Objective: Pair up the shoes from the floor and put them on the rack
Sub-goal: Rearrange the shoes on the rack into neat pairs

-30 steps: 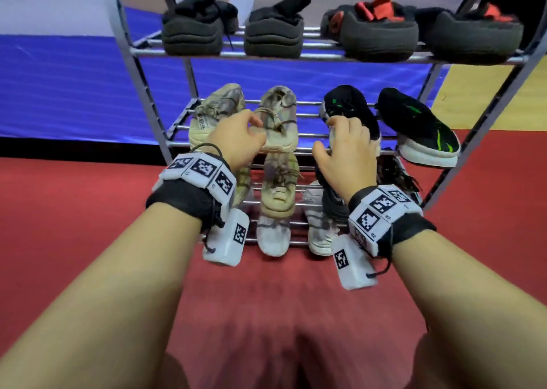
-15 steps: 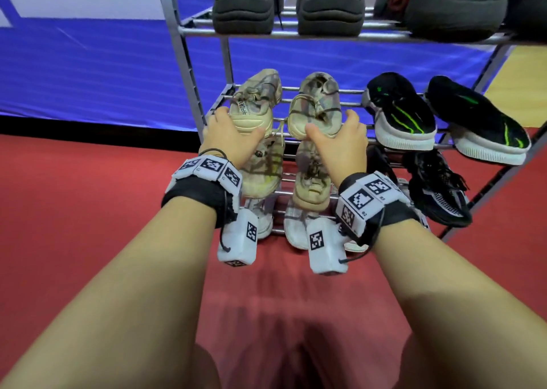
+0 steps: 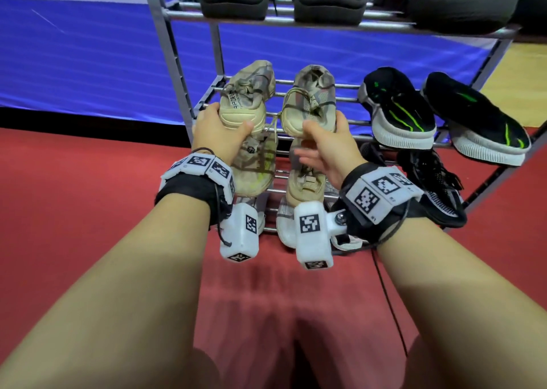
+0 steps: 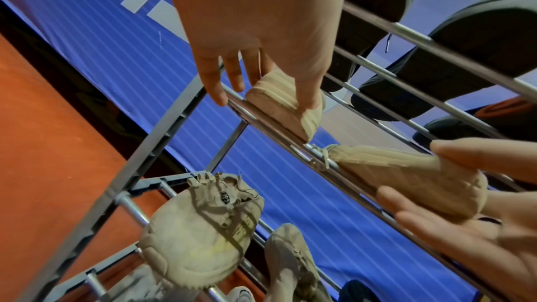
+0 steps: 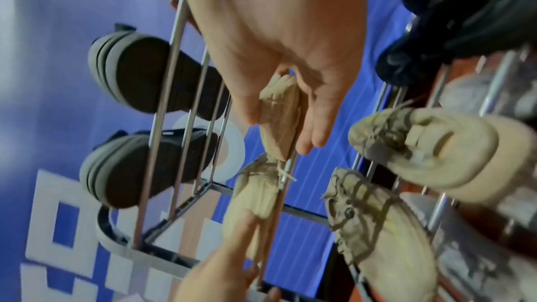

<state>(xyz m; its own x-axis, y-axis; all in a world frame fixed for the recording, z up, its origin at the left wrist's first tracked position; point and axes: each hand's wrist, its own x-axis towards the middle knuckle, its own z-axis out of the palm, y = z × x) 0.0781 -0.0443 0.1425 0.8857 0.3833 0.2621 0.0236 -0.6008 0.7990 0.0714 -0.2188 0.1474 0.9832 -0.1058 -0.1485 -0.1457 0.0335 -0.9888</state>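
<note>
Shoes, a beige pair, sit heels-out on the middle shelf of the metal rack (image 3: 177,72), and both hands are on them. Nearest to us, red carpet floor (image 3: 74,211) runs under the forearms, each wrist strapped with a black band carrying white marker blocks. Up at the shelf edge, the left hand (image 3: 217,134) cups the heel of the left beige shoe (image 3: 247,92), thumb under the sole, fingers (image 4: 229,72) straight along its side by the front rail. The right hand (image 3: 324,149) has thumb and fingers (image 5: 315,128) lying nearly straight on either side of the right beige shoe (image 3: 310,98) heel, barely curled. Its lace dangles over the rail. The left shoe's tongue tab carries lettering, too small to read surely. Just right on the same shelf, two black sneakers with green streaks (image 3: 396,107). Below, another beige pair (image 3: 257,166) and black knit shoes (image 3: 435,187). Above, dark grey soles (image 3: 233,1) line the top shelf. Behind it all, a blue banner wall (image 3: 88,63) with white shapes.
</note>
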